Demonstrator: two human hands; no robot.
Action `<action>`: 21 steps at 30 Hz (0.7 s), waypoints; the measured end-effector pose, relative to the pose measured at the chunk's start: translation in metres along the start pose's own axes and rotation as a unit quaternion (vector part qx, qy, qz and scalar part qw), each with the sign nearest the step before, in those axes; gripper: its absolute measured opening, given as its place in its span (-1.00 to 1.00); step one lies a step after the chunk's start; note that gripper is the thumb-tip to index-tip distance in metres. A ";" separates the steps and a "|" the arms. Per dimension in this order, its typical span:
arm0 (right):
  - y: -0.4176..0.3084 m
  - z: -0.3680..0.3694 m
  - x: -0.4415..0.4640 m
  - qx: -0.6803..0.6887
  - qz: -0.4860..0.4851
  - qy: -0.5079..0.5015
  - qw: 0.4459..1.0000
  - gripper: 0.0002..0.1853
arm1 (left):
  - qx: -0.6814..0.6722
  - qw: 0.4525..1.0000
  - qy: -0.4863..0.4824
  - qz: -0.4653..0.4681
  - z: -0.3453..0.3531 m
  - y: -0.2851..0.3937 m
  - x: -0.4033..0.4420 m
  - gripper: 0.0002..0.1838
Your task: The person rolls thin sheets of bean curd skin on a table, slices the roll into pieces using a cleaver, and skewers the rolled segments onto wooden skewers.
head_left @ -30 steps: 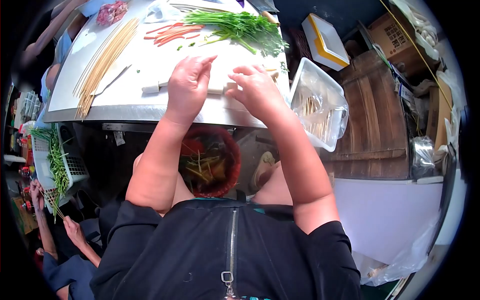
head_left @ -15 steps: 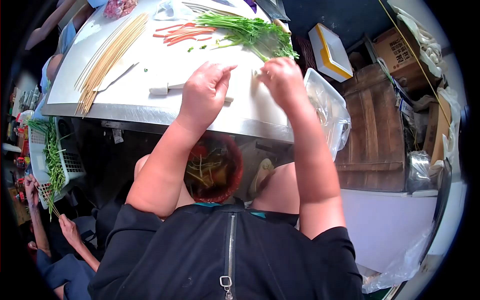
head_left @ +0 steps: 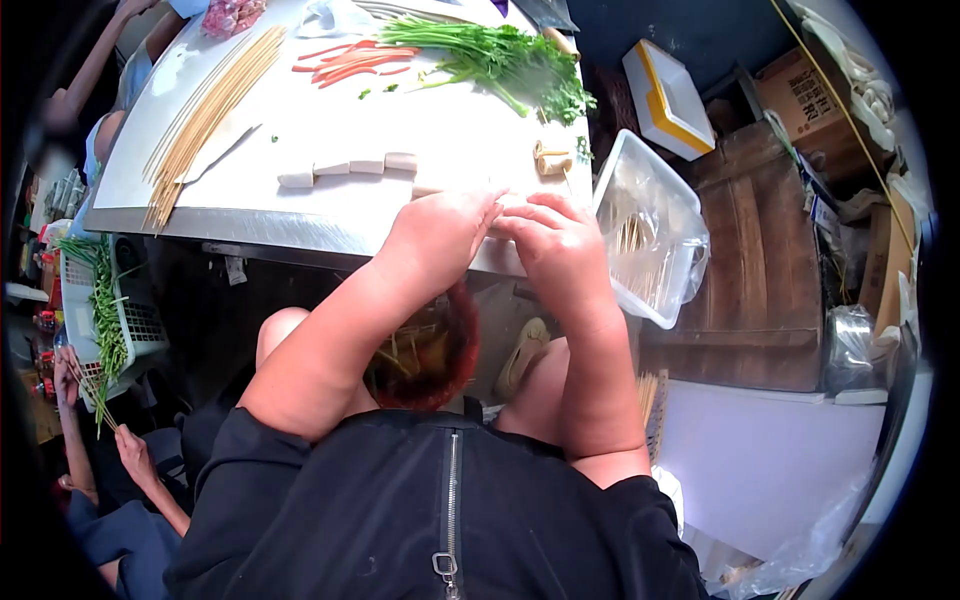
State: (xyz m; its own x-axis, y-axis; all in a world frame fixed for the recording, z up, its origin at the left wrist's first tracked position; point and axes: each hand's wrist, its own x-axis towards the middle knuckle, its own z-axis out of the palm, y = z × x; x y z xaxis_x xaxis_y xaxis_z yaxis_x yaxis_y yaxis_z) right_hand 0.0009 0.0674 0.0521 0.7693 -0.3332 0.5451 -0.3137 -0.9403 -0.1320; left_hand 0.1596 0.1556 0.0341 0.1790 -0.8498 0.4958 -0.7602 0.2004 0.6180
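Observation:
My left hand (head_left: 447, 228) and my right hand (head_left: 556, 240) meet at the table's front edge, fingertips bent together. What they pinch is mostly hidden; a pale strip (head_left: 428, 189) shows beside my left fingers. Beyond them, several short off-white rolls (head_left: 366, 164) lie end to end. A yellowish roll (head_left: 552, 157) with a thin stick in it lies above my right hand. Leafy green herbs (head_left: 500, 55) and red strips (head_left: 355, 62) are farther back, with small green bits near them.
Bamboo skewers (head_left: 215, 115) and a knife (head_left: 222, 158) lie on the table's left side. A plastic-lined tub (head_left: 655, 225) with skewers stands right. A red bucket (head_left: 440, 360) sits below. At left, another person's hands hold thin sticks by a basket (head_left: 150, 325).
Both my hands have come down and together at the table's front edge. The row of rolls and the yellowish roll are now uncovered. The view has shifted slightly.

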 end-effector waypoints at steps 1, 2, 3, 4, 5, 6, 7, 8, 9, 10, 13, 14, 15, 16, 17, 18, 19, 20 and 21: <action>0.001 -0.003 0.000 0.027 -0.004 -0.007 1.000 -0.84 | 0.019 0.998 -0.058 -0.036 -0.003 0.003 0.003 -0.74; 0.003 -0.003 -0.001 0.055 -0.008 -0.014 0.998 -0.84 | 0.037 0.990 -0.115 -0.072 -0.003 0.004 0.003 -0.72; 0.006 0.001 -0.003 0.093 -0.001 0.003 0.996 -0.83 | 0.036 0.989 -0.125 -0.070 -0.001 0.002 0.002 -0.71; 0.005 0.002 -0.003 0.095 0.002 0.004 0.995 -0.83 | 0.037 0.989 -0.128 -0.070 -0.002 0.003 0.002 -0.71; 0.004 0.001 -0.003 0.116 0.030 0.017 0.993 -0.79 | 0.054 0.987 -0.133 -0.068 -0.004 0.006 0.002 -0.74; 0.003 0.002 -0.004 0.137 0.058 0.031 0.988 -0.74 | 0.071 0.986 -0.138 -0.067 -0.005 0.008 0.000 -0.76; 0.003 0.003 -0.006 0.139 0.062 0.031 0.988 -0.74 | 0.071 0.985 -0.143 -0.068 -0.005 0.009 -0.003 -0.76; 0.005 0.004 -0.006 0.150 0.062 0.027 0.986 -0.68 | 0.063 0.989 -0.126 -0.055 -0.005 0.008 -0.004 -0.77; 0.006 0.005 -0.007 0.162 0.062 0.022 0.985 -0.62 | 0.054 0.992 -0.110 -0.042 -0.005 0.008 -0.006 -0.78; 0.005 0.003 -0.010 0.164 0.065 0.023 0.984 -0.62 | 0.055 0.991 -0.113 -0.042 -0.006 0.008 -0.007 -0.78; 0.004 -0.003 -0.013 0.179 0.071 -0.010 0.981 -0.54 | 0.057 0.991 -0.121 -0.029 -0.008 0.009 -0.008 -0.80; 0.004 -0.003 -0.014 0.192 0.077 -0.016 0.978 -0.54 | 0.048 0.991 -0.123 -0.033 -0.008 0.009 -0.009 -0.81; 0.004 -0.004 -0.015 0.205 0.082 -0.023 0.975 -0.53 | 0.038 0.991 -0.125 -0.037 -0.007 0.010 -0.009 -0.82; 0.004 -0.004 -0.015 0.205 0.084 -0.023 0.975 -0.53 | 0.037 0.991 -0.126 -0.037 -0.007 0.009 -0.008 -0.82; 0.004 -0.003 -0.015 0.206 0.092 -0.025 0.974 -0.60 | 0.034 0.990 -0.130 -0.041 -0.007 0.009 -0.007 -0.83; 0.004 -0.003 -0.015 0.208 0.100 -0.028 0.973 -0.66 | 0.031 0.989 -0.135 -0.045 -0.007 0.008 -0.006 -0.83; 0.007 -0.001 -0.016 0.208 0.101 -0.029 0.972 -0.66 | 0.030 0.989 -0.136 -0.046 -0.007 0.007 -0.004 -0.83; 0.011 0.003 -0.019 0.209 0.096 -0.028 0.973 -0.74 | 0.040 0.988 -0.144 -0.046 -0.007 0.006 -0.003 -0.83; 0.014 0.005 -0.019 0.210 0.091 -0.027 0.973 -0.82 | 0.050 0.986 -0.152 -0.046 -0.007 0.006 -0.002 -0.83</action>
State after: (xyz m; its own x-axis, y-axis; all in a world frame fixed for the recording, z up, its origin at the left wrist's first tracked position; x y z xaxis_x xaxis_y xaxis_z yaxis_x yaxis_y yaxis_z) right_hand -0.0154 0.0607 0.0357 0.7540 -0.4892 0.4383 -0.2005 -0.8069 -0.5556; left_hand 0.1592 0.1616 0.0411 0.0664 -0.9723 0.2241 -0.8097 0.0787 0.5816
